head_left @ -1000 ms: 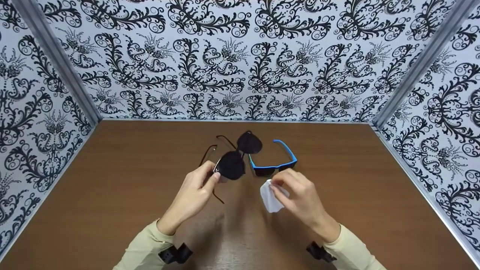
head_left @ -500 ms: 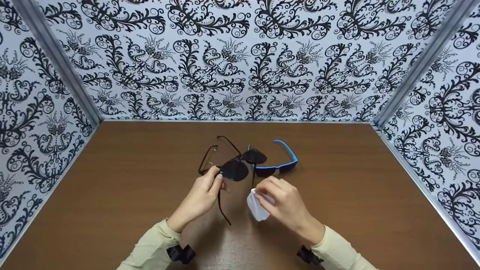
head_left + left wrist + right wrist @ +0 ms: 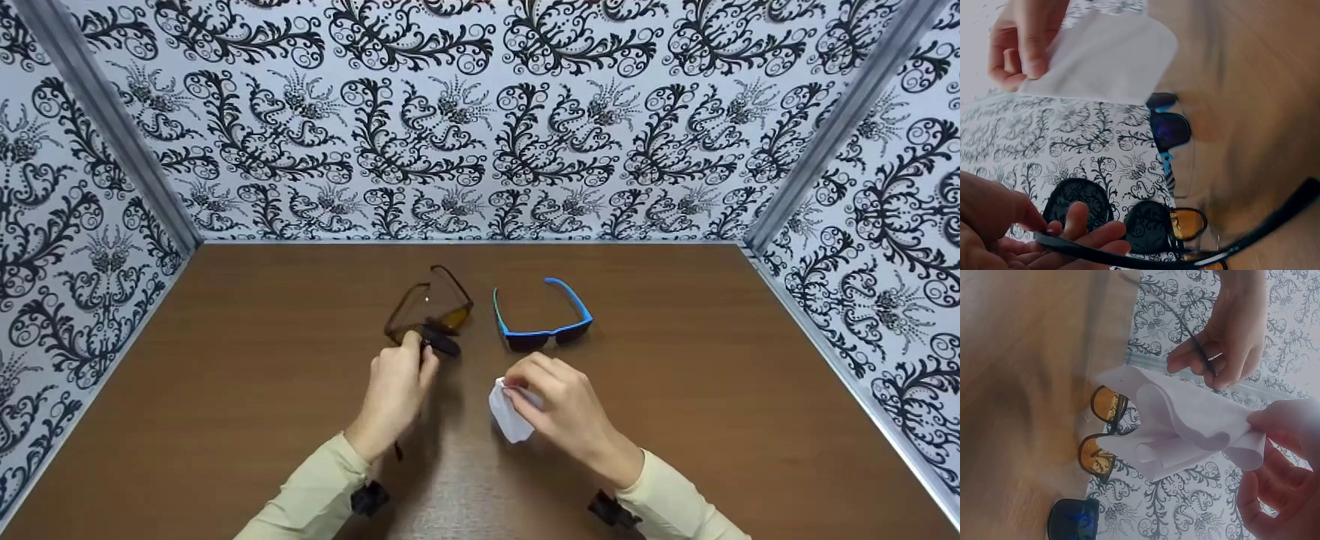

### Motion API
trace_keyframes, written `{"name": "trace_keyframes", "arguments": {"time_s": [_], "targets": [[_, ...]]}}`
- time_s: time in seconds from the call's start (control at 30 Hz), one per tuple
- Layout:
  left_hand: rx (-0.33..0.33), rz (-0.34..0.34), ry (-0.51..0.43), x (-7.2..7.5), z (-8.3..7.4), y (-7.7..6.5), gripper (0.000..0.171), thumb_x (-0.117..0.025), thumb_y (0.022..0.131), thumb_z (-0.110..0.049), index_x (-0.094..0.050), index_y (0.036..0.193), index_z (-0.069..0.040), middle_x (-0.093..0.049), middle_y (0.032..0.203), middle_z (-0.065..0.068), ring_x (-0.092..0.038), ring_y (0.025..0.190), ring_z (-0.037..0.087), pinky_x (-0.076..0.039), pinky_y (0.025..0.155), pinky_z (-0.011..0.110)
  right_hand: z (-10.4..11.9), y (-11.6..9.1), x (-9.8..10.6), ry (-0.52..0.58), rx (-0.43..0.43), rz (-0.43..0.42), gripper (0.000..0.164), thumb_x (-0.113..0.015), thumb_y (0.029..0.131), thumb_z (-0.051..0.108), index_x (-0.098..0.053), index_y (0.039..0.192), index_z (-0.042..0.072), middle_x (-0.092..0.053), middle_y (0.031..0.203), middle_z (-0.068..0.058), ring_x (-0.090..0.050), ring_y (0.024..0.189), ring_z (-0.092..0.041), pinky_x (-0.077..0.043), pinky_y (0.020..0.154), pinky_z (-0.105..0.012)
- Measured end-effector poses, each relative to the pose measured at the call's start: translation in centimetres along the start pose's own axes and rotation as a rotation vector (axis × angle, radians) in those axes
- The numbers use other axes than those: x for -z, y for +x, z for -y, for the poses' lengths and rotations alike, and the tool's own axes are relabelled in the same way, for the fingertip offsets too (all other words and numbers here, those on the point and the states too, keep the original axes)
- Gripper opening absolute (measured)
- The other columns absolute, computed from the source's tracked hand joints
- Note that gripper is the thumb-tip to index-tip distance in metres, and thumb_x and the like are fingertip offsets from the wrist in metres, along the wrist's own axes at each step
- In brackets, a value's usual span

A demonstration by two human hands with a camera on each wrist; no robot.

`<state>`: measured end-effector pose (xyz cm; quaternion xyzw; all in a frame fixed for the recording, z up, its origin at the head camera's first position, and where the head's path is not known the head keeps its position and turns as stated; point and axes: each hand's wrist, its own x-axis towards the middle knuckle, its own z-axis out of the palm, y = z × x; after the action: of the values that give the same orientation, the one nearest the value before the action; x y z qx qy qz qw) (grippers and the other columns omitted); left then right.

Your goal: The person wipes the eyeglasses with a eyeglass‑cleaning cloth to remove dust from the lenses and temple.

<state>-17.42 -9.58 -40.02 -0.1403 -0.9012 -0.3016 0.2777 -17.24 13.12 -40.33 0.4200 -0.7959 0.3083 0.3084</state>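
Observation:
My left hand [image 3: 394, 390] pinches a pair of black sunglasses [image 3: 441, 341] at one end, near the hinge. Its two dark lenses and a long curved temple [image 3: 1275, 225] show in the left wrist view; from the head they are seen almost edge-on. A thin white cloth [image 3: 511, 412] hangs from my right hand [image 3: 562, 397], pinched between thumb and fingers. In the right wrist view the cloth [image 3: 1185, 422] drapes in loose folds, apart from the sunglasses. Behind the left hand lie amber-lensed glasses [image 3: 455, 319] with their temples unfolded, partly covered by the black pair.
Blue-framed sunglasses [image 3: 551, 334] with dark lenses rest on the brown table [image 3: 675, 360], right of the amber pair, temples pointing to the back. Patterned black-and-white panels [image 3: 480, 135] close off the back and both sides.
The black sunglasses have swung down and left, turning from face-on to nearly edge-on and uncovering the blue-framed pair. My right hand has shifted left with the cloth.

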Motion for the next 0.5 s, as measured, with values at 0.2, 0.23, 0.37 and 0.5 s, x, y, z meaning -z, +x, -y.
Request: {"name": "trace_keyframes", "arguments": {"time_s": [0.2,0.23,0.37,0.5], "targets": [[0.038,0.061,0.031,0.15,-0.03,0.05,0.012,-0.055,0.092,0.002,-0.048,0.082,0.0,-0.041,0.052,0.0,-0.041,0.04,0.012,-0.034,0.036,0.027,0.16,0.07,-0.21,0.023,0.007,-0.008,0.02,-0.076,0.076,-0.002,-0.066,0.087,0.01,-0.062,0.086,0.006,-0.058,0.074,-0.009,-0.048,0.065,-0.021],[0.044,0.069,0.027,0.21,-0.05,0.09,0.011,-0.054,0.093,0.002,-0.048,0.084,0.001,-0.04,0.052,0.0,-0.04,0.039,0.011,-0.033,0.036,0.026,0.18,0.08,-0.21,0.024,0.003,-0.008,0.019,-0.076,0.076,-0.002,-0.066,0.087,0.01,-0.062,0.085,0.006,-0.058,0.075,-0.009,-0.048,0.065,-0.021],[0.045,0.071,0.035,0.43,-0.1,0.32,0.009,-0.052,0.095,0.001,-0.048,0.086,0.002,-0.04,0.052,0.0,-0.039,0.039,0.011,-0.033,0.036,0.025,0.34,0.13,-0.24,0.036,0.002,-0.017,0.02,-0.076,0.076,-0.003,-0.066,0.087,0.01,-0.062,0.085,0.005,-0.059,0.075,-0.01,-0.049,0.066,-0.021],[0.049,0.031,0.065,0.45,0.19,0.53,0.01,-0.051,0.095,0.002,-0.048,0.085,0.003,-0.04,0.051,0.001,-0.042,0.039,0.014,-0.035,0.035,0.028,0.6,0.13,-0.33,0.046,0.004,-0.01,0.019,-0.076,0.076,-0.002,-0.066,0.087,0.01,-0.061,0.086,0.005,-0.059,0.074,-0.01,-0.049,0.066,-0.021]]}}
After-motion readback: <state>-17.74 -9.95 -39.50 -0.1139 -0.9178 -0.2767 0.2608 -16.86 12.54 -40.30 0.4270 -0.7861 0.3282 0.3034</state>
